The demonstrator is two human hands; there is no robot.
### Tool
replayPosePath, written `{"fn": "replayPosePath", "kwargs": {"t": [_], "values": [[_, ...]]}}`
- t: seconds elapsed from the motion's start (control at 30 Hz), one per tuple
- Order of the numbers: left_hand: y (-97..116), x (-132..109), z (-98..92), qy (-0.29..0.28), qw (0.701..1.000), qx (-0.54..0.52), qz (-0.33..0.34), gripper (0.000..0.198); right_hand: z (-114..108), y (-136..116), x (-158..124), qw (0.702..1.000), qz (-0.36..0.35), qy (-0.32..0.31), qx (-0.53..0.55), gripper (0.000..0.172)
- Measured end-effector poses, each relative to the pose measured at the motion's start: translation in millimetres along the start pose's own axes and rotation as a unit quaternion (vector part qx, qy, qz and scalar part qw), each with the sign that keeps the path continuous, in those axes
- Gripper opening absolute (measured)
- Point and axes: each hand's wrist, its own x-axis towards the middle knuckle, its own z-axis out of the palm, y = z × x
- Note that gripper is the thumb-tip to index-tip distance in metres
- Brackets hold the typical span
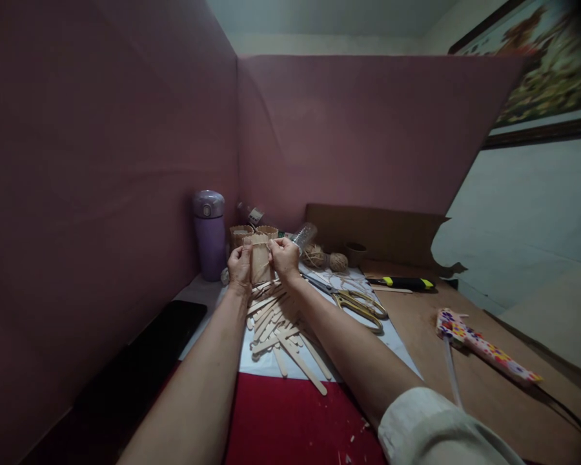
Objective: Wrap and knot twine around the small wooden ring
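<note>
My left hand and my right hand are both closed on a small cup made of wooden sticks, held upright above the table. The left hand grips its left side. The right hand's fingers pinch at its upper right edge, where a thin strand of twine seems to run. Below the hands lies a loose pile of several wooden craft sticks on a white sheet.
Two more stick cups stand behind, beside a purple flask. Twine balls, gold scissors, a black-and-yellow utility knife and a patterned glue gun lie to the right. A black phone lies left. Pink panels wall in the desk.
</note>
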Motion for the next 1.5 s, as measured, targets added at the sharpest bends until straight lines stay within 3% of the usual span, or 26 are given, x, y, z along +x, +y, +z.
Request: {"fn": "replayPosePath", "kwargs": {"t": [0.37, 0.8, 1.0, 1.27, 1.5], "values": [[11.9, -8.4, 2.8, -0.064, 0.997, -0.042, -0.014, 0.055, -1.6, 1.9, 0.7, 0.998, 0.002, -0.010, 0.056, 0.017], [10.7, -1.9, 0.0, -0.052, 0.998, -0.037, 0.024, 0.060, -1.1, 5.1, 0.5, 0.998, -0.004, -0.012, 0.056, 0.016], [14.0, 7.4, -2.4, 0.036, 0.995, 0.011, 0.092, 0.049, -7.6, -0.8, 9.5, 0.996, 0.004, 0.036, 0.081, 0.014], [9.7, 6.2, -0.3, 0.046, 0.973, 0.106, 0.198, 0.057, -21.2, -4.9, 21.9, 0.986, 0.021, 0.122, 0.114, 0.012], [1.4, 13.0, -2.9, 0.028, 0.960, 0.147, 0.239, 0.061, -22.9, -5.8, 20.0, 0.985, 0.033, 0.131, 0.112, 0.012]]}}
